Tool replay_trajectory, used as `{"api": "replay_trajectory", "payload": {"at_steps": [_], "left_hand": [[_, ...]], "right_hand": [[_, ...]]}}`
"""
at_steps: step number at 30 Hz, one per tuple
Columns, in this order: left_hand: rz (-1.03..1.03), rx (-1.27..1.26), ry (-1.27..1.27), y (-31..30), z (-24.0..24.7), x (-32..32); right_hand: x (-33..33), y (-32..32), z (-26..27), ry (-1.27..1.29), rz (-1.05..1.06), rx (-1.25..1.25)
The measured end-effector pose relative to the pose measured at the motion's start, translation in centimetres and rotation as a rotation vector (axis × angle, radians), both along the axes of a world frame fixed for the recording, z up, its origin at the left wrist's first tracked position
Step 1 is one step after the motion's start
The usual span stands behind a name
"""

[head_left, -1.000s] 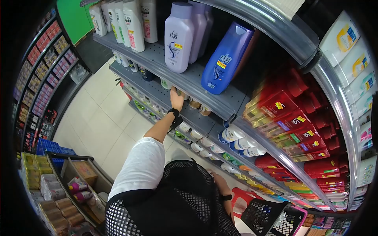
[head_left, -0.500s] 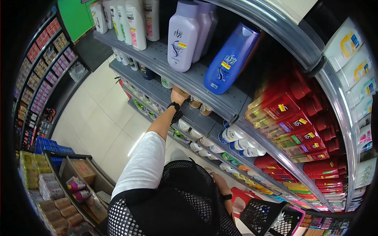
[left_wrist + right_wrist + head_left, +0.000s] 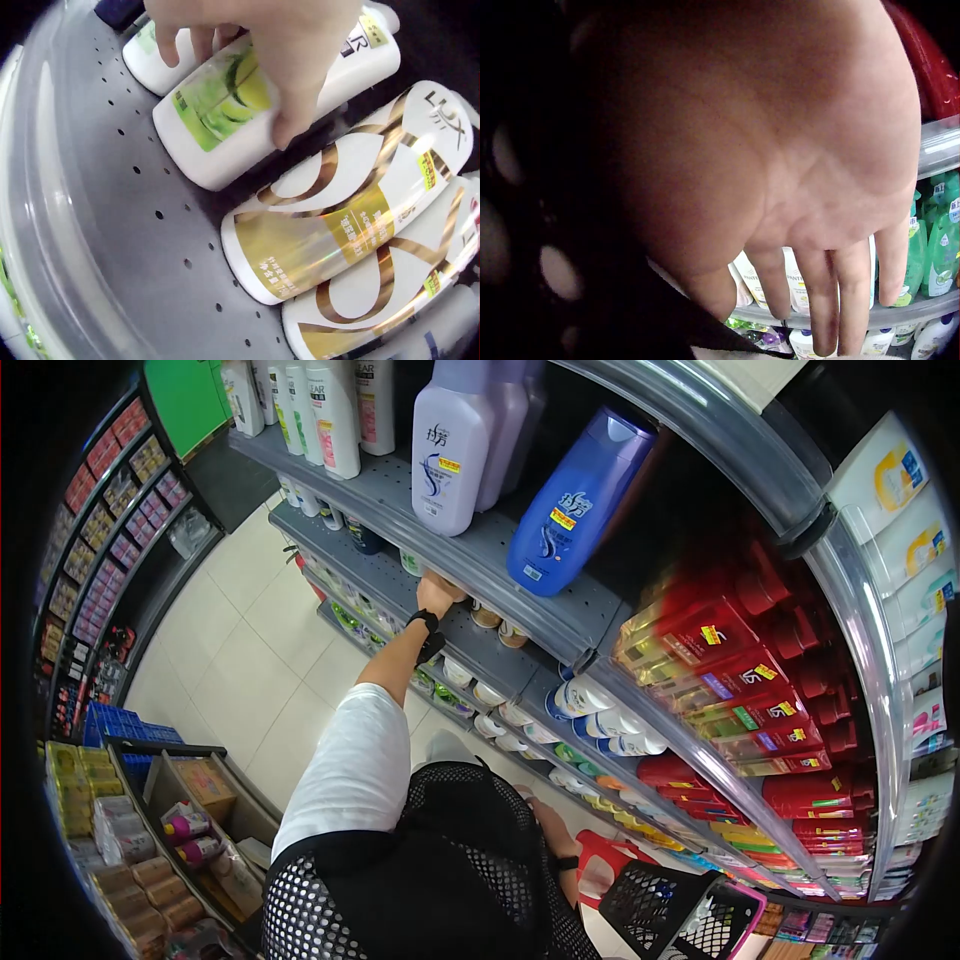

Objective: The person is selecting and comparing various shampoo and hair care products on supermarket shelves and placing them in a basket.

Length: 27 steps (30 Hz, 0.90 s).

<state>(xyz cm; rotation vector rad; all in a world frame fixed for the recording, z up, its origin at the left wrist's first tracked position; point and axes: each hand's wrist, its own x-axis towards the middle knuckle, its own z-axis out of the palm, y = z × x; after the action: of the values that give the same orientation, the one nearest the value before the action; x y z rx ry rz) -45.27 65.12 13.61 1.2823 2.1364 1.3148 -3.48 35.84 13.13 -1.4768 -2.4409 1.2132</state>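
Observation:
My left hand (image 3: 274, 52) grips a white bottle with a green lime label (image 3: 232, 101), thumb on one side and fingers on the other. The bottle lies tilted across the wrist view, its base at a perforated grey shelf (image 3: 161, 232). Beside it, apart from the hand, are white-and-gold bottles (image 3: 322, 232). In the head view the left hand (image 3: 437, 595) is under the upper shelf's edge, which partly hides it. My right hand (image 3: 802, 172) hangs beside the black mesh clothing (image 3: 525, 247), fingers extended and holding nothing.
Above stand lilac (image 3: 450, 450) and blue (image 3: 580, 505) bottles, with red pump bottles (image 3: 770, 660) to the right. A black basket (image 3: 640, 900) is at lower right. Cartons (image 3: 205, 785) and packs (image 3: 150, 890) stand at lower left, beside the tiled floor (image 3: 250, 660).
The left hand has shifted slightly within the gap between the shelves, its back turning more over. The head view has drifted a little. The right arm stays low at the side.

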Motion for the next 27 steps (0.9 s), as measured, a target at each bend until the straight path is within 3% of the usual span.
{"api": "replay_trajectory", "payload": {"at_steps": [5,9,13,15,16,18,22,24,27], "left_hand": [[-0.037,0.028,0.015,-0.7,1.2,1.1],[-0.163,0.132,0.018,1.7,-3.3,0.4],[-0.233,0.177,0.003,0.4,-3.0,-1.7],[-0.060,0.078,-0.130,-1.6,-0.6,-2.7],[0.096,0.199,-0.103,-2.7,1.6,-2.4],[0.282,0.277,0.189,-1.7,1.8,-4.3],[0.357,0.446,0.301,1.9,3.0,-7.5],[-0.128,0.166,0.176,3.5,1.3,-9.5],[-0.094,0.185,0.163,4.6,-0.5,-10.2]], "right_hand": [[0.4,0.3,0.7,-0.093,-0.032,-0.072],[0.2,0.7,1.4,-0.069,-0.040,-0.027],[-0.1,0.9,0.9,-0.060,-0.011,-0.040],[0.0,0.7,0.5,-0.043,0.001,-0.034],[0.1,0.6,0.2,-0.037,0.011,-0.029],[0.1,0.9,0.0,-0.029,0.024,-0.025],[-0.6,1.2,1.1,-0.078,-0.008,-0.075],[-0.5,1.2,1.1,-0.083,-0.035,-0.099],[-0.5,1.0,0.8,-0.030,-0.008,-0.063]]}}
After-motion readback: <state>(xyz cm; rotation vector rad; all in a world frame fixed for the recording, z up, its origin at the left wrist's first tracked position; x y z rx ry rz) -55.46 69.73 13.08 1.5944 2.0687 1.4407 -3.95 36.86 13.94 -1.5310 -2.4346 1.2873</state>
